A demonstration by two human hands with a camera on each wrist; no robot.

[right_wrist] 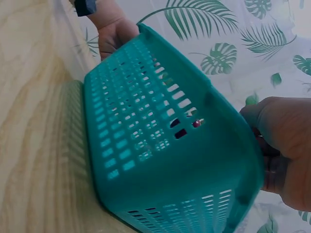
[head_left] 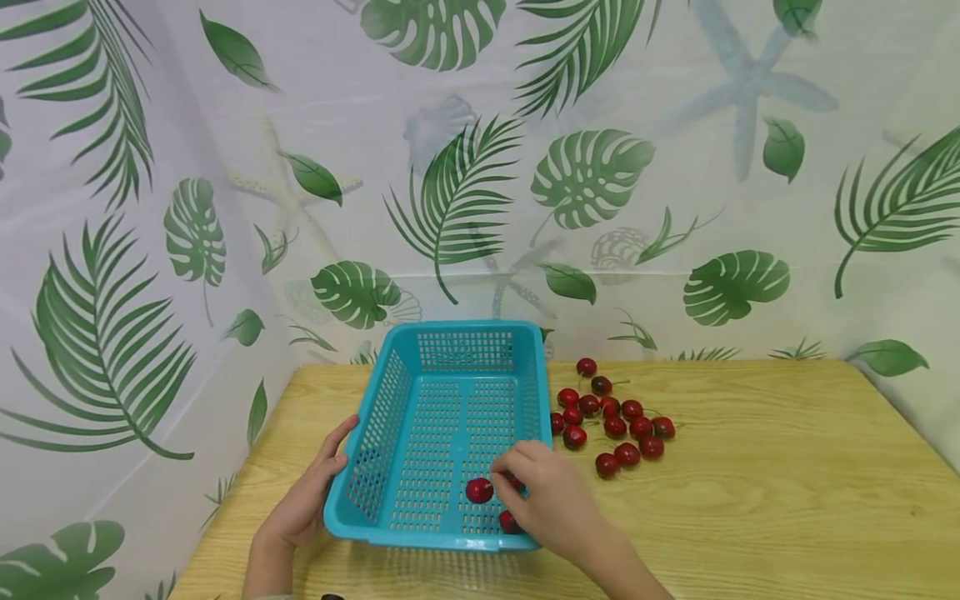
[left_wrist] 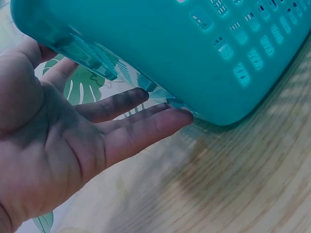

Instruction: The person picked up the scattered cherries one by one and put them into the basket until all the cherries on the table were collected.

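A blue plastic basket [head_left: 462, 421] with slotted walls stands on the table. My left hand [head_left: 303, 500] is at its left side; in the left wrist view the fingers [left_wrist: 146, 128] reach out nearly straight along the outside, below the rim. Over the basket's front right corner, my right hand [head_left: 551, 500] pinches with thumb and forefinger at the stem of a red cherry [head_left: 479, 491]. Another cherry [head_left: 510, 522] lies in that corner, partly hidden by the hand. In the right wrist view, the basket wall [right_wrist: 214, 141] hides most of the fingertips.
Several dark red cherries [head_left: 615, 427], some with stems, lie loose on the wooden table [head_left: 787, 483] to the right of the basket. A white cloth [head_left: 480, 100] with green leaf prints hangs along the back and left of the table.
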